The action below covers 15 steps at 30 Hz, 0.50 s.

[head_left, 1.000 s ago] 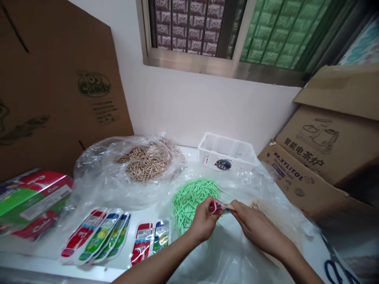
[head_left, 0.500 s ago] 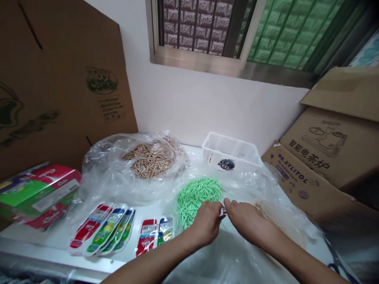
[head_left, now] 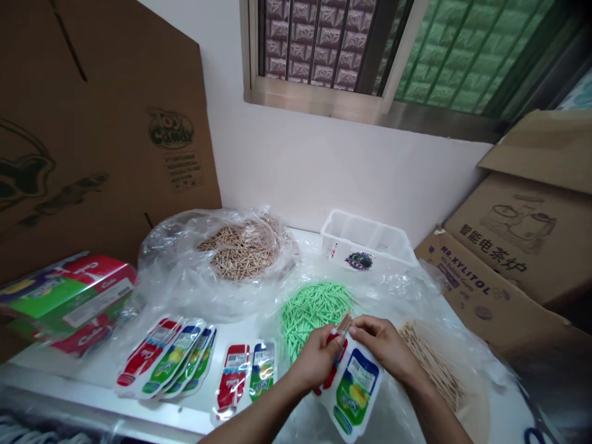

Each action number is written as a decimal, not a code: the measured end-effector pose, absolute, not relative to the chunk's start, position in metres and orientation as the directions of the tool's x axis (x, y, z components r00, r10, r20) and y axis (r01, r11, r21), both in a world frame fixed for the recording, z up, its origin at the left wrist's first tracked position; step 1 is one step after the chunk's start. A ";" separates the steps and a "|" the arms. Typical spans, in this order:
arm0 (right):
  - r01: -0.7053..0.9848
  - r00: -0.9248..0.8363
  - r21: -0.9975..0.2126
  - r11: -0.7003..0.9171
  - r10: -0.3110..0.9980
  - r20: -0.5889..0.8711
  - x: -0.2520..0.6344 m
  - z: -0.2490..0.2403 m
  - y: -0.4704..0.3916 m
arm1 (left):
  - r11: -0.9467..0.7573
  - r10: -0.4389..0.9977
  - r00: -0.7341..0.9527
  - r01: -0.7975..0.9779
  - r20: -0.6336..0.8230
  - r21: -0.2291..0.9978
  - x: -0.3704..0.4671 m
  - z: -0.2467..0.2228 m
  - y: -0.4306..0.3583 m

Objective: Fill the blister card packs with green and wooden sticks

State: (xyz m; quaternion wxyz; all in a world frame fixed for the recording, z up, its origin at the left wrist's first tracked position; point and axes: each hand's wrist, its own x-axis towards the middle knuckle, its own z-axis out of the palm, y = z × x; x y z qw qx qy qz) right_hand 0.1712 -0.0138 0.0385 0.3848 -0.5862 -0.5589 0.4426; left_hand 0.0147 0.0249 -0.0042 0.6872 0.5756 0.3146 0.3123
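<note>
Two hands converge at the pouch tops: the left hand [head_left: 317, 357] grasps the red-printed pouch [head_left: 341, 356], with small brown sticks [head_left: 343, 322] projecting above its grip, and the right hand [head_left: 382, 345] pinches the upper edge of the Sprite-printed pouch [head_left: 356, 387]. The latter hangs below the fingertips toward the wearer, long axis near upright, top leaning slightly left; the right hand is nearer its upper edge. Green sticks [head_left: 314, 305] lie beyond the left hand, tan sticks [head_left: 432, 364] beside the right forearm.
</note>
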 end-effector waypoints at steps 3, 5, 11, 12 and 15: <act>0.218 0.004 -0.969 -0.114 0.993 -0.116 0.167 0.032 -0.015 | 0.268 0.780 0.614 -0.149 -0.124 0.952 0.015 -0.006 0.023; 0.223 0.010 -0.968 -0.112 0.994 -0.113 0.166 0.032 -0.014 | 0.298 0.774 0.620 -0.173 -0.132 0.939 0.014 -0.007 0.021; 0.368 0.072 -0.922 -0.119 0.992 -0.100 0.163 0.031 -0.010 | 0.288 0.778 0.615 -0.164 -0.131 0.943 0.012 -0.011 0.019; 0.395 0.083 -0.912 -0.111 0.993 -0.084 0.161 0.032 -0.010 | 0.294 0.780 0.611 -0.173 -0.132 0.940 0.013 -0.012 0.018; 0.445 0.105 -0.893 -0.061 0.994 -0.015 0.157 0.033 -0.014 | 0.313 0.801 0.584 -0.217 -0.134 0.925 0.014 -0.014 0.017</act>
